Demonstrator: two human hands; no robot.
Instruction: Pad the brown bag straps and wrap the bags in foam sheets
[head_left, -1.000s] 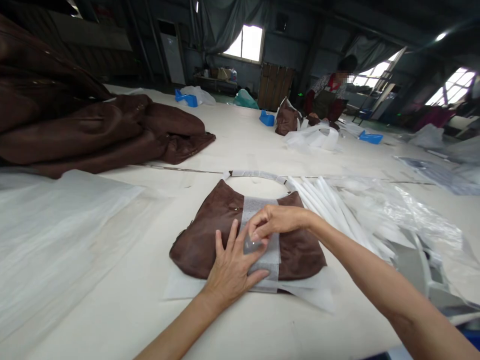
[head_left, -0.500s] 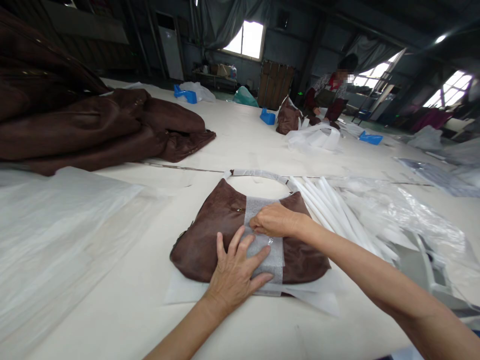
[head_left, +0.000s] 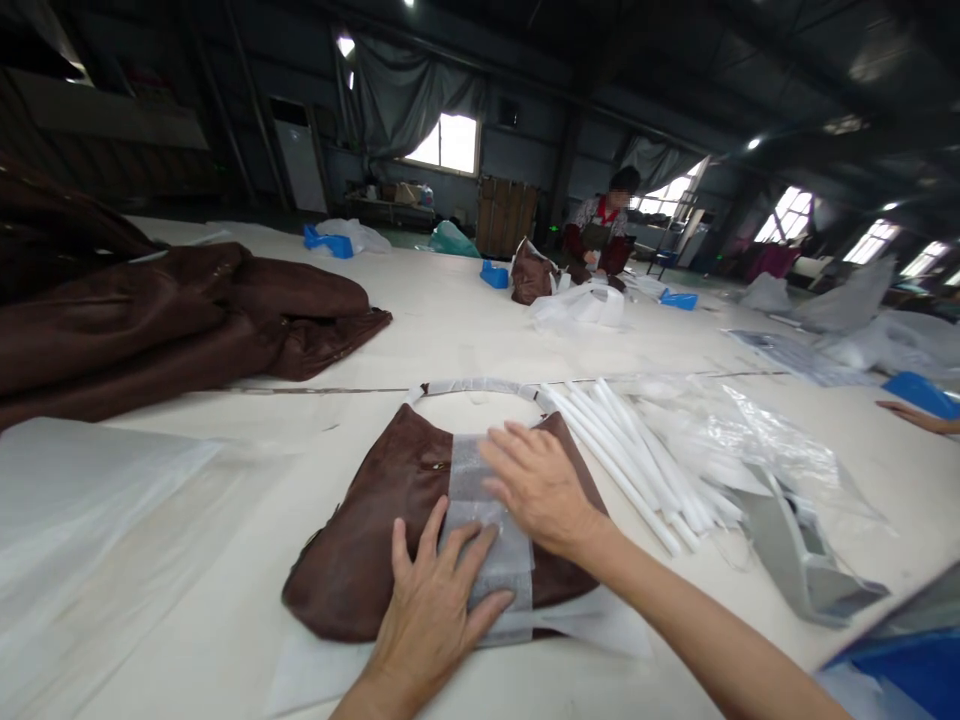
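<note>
A brown leather handbag (head_left: 367, 540) lies flat on the table, its handle (head_left: 480, 384) wrapped in white material and arched away from me. A translucent whitish strip (head_left: 469, 465) runs down over the bag's middle. My left hand (head_left: 439, 590) rests with fingers spread on the strip and the bag's front. Just above the strip's upper part is my right hand (head_left: 540, 490), slightly blurred, fingers stretched out and holding nothing visible. Whether its fingertips touch the strip I cannot tell. White sheet material (head_left: 600, 622) sticks out from under the bag.
Brown bags are heaped (head_left: 172, 320) at the left, above translucent sheets (head_left: 90, 520). White foam tubes (head_left: 630, 450), clear plastic (head_left: 787, 450) and a grey tape dispenser (head_left: 810, 560) lie right. Across the table a person (head_left: 600, 235) works beside another brown bag (head_left: 531, 275). Someone's hand (head_left: 919, 415) shows far right.
My right hand has gone from a closed pinch on the strip to stretched-out fingers. The left hand stays on the bag. The whole view has shifted, with the bag now lower and further left.
</note>
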